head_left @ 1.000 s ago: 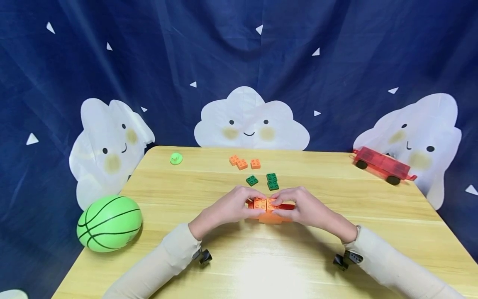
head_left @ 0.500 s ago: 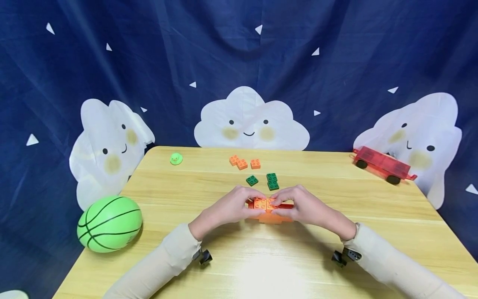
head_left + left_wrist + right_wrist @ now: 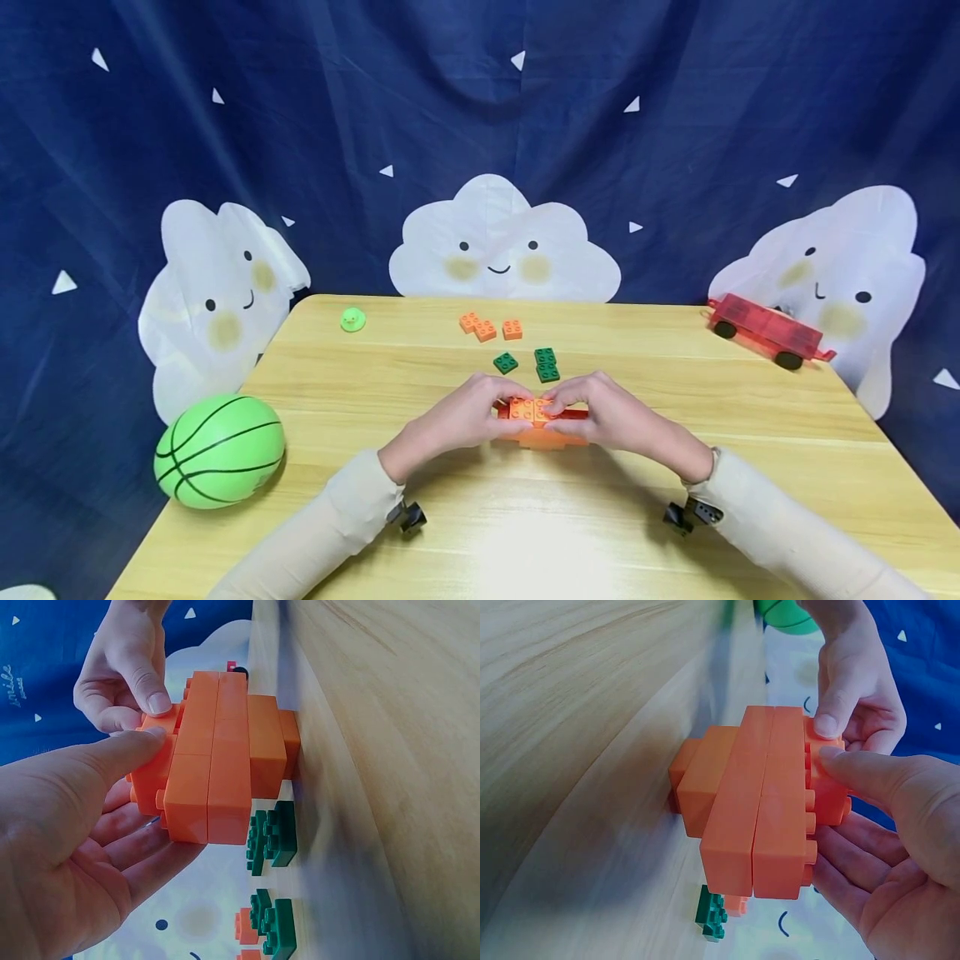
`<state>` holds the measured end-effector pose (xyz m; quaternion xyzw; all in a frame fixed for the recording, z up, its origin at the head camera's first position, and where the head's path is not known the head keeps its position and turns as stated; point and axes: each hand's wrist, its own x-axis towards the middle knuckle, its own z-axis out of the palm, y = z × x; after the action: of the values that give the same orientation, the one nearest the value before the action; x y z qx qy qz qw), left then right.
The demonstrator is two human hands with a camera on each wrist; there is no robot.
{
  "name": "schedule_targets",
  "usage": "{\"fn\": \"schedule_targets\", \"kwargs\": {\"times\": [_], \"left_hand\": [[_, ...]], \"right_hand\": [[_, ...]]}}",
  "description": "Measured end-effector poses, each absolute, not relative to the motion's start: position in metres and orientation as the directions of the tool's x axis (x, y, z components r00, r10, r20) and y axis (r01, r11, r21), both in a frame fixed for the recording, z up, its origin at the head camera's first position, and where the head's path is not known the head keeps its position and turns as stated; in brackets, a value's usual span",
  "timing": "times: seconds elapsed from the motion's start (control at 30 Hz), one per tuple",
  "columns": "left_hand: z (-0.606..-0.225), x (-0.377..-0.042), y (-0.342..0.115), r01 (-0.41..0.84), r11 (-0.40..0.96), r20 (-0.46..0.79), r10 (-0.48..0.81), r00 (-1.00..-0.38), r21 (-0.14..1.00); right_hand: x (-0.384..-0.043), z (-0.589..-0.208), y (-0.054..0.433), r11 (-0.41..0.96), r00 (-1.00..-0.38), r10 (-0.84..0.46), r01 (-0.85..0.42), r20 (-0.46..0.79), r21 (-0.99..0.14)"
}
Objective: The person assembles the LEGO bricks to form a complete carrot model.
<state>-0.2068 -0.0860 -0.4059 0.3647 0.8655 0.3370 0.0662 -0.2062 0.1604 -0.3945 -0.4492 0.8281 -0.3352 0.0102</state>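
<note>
An orange stack of toy building bricks (image 3: 214, 761) stands between my hands at the middle of the table, narrow at its base and wider above. Two small studded bricks sit side by side along its top. My left hand (image 3: 477, 411) pinches the left top brick (image 3: 152, 780) between thumb and fingers. With thumb in front and fingers behind, my right hand (image 3: 606, 410) pinches the right top brick (image 3: 830, 796). Both thumb tips lie close together in the wrist views. In the head view, the hands cover both ends of the stack.
Behind the stack lie green bricks (image 3: 547, 366), with loose orange bricks (image 3: 486, 331) farther back. A green ball (image 3: 219, 452) rests at the left edge, and a small green duck-faced piece (image 3: 352, 319) sits back left. At back right stands a red wheeled wagon (image 3: 771, 330).
</note>
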Motion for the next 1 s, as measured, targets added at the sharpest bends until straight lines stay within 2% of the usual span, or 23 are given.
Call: {"fn": "schedule_targets", "kwargs": {"times": [0.3, 1.0], "left_hand": [[-0.4067, -0.2064, -0.0862, 0.587, 0.511, 0.124, 0.679, -0.724, 0.629], [-0.4064, -0.2068, -0.0861, 0.59, 0.516, 0.125, 0.678, -0.724, 0.621]], "right_hand": [[-0.2072, -0.3895, 0.158, 0.36, -0.564, -0.78, -0.759, 0.271, -0.543], [-0.2091, -0.3931, 0.1592, 0.349, -0.576, -0.777, -0.73, 0.254, -0.587]]}}
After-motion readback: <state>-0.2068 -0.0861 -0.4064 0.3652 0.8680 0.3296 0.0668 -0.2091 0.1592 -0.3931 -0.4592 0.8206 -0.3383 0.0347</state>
